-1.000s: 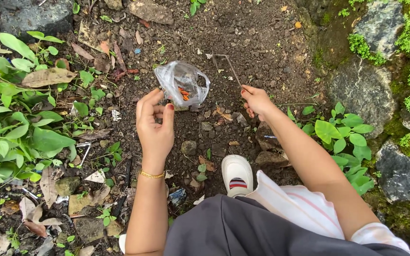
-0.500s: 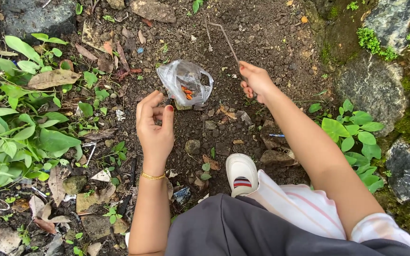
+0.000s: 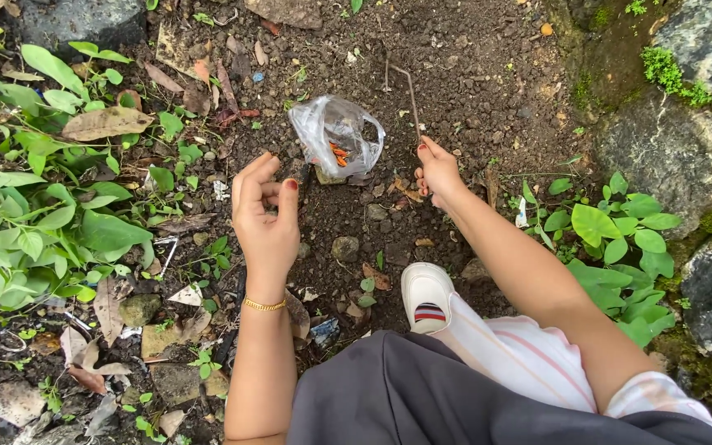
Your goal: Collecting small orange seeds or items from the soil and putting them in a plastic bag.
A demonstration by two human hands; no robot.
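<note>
while right hand [image 3: 438,171] grips stick [image 3: 409,92], left hand [image 3: 265,216] curls empty over soil [image 3: 463,74] w/ rocks [image 3: 661,156].

Bag [image 3: 335,136] clear glossy crinkled plastic; tool [image 3: 405,95] thin dull metal; soil [image 3: 471,74] rough, matt.

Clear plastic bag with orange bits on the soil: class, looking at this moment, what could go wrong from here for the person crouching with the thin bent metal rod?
1. The clear plastic bag lies loose and open on the soil; wind or a knock might spill its orange bits.
2. The thin bent metal rod in the right hand works close to the bag and could tear it.
3. The half-curled left hand hovers low over the digging spot, perhaps within the rod's swing.
</note>
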